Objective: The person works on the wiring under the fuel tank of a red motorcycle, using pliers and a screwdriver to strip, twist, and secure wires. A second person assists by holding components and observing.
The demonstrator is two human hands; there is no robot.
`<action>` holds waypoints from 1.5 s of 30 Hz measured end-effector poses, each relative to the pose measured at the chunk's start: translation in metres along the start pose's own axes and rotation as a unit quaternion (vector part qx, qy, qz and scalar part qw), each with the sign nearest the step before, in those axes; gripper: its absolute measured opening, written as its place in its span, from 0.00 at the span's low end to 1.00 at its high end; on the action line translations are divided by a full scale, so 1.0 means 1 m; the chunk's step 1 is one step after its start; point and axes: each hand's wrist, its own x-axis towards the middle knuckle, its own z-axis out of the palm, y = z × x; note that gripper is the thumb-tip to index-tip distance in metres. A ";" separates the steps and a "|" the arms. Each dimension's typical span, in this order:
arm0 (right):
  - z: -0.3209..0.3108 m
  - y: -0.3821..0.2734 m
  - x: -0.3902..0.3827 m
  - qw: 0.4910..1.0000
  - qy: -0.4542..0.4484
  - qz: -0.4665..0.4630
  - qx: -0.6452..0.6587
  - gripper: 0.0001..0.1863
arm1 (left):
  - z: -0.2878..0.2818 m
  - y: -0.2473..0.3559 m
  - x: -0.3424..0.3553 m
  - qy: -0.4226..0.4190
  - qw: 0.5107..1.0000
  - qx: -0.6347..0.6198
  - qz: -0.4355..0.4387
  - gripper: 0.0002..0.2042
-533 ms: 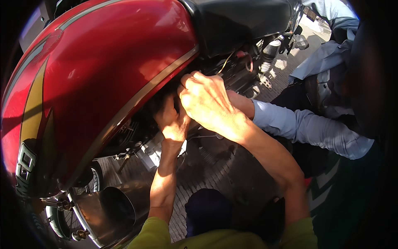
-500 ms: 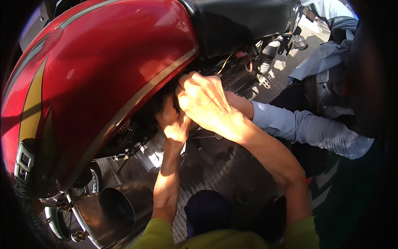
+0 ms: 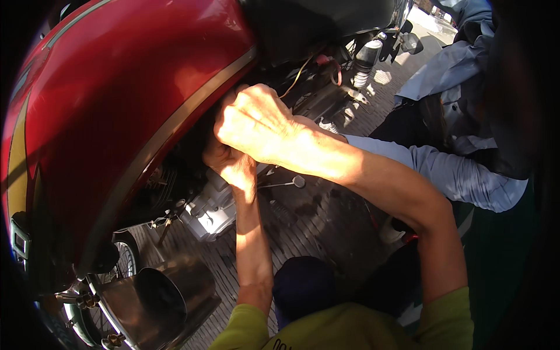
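Both left hand (image 3: 232, 168) and right hand (image 3: 254, 122) are noted at four o'clock of red tank (image 3: 134, 87); visible fingers (image 3: 229, 119) are curled, grips undeterminable. Tank is judged stiff, slippery, best held underneath.

Looks like a paved spot in the open air, but cannot be pinned down as street edge, yard or workshop front. Shows as much through ribbed grey paving (image 3: 219, 262) at seven o'clock, sun-bright ground (image 3: 434, 22) at half past one, and hard sunlight with deep shadow over a red motorcycle (image 3: 140, 87) at ten o'clock. Seems a shared spot, too, going by another person's pale blue sleeve (image 3: 455, 175) at three o'clock, near the motorcycle.
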 end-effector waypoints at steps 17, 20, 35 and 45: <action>0.011 -0.035 -0.024 0.990 0.114 0.081 -0.004 0.11 | 0.022 -0.011 0.006 0.085 0.990 0.042 -0.108 0.04; 0.001 -0.058 -0.075 0.991 0.123 0.057 0.002 0.15 | 0.033 -0.014 -0.003 0.073 0.987 0.042 -0.136 0.04; 0.009 -0.012 0.003 0.993 -0.072 0.031 -0.085 0.07 | -0.007 -0.016 -0.008 0.035 0.999 -0.001 -0.033 0.11; 0.022 0.019 0.002 0.993 0.008 -0.038 0.108 0.05 | 0.003 -0.024 -0.021 0.075 0.993 0.092 -0.017 0.05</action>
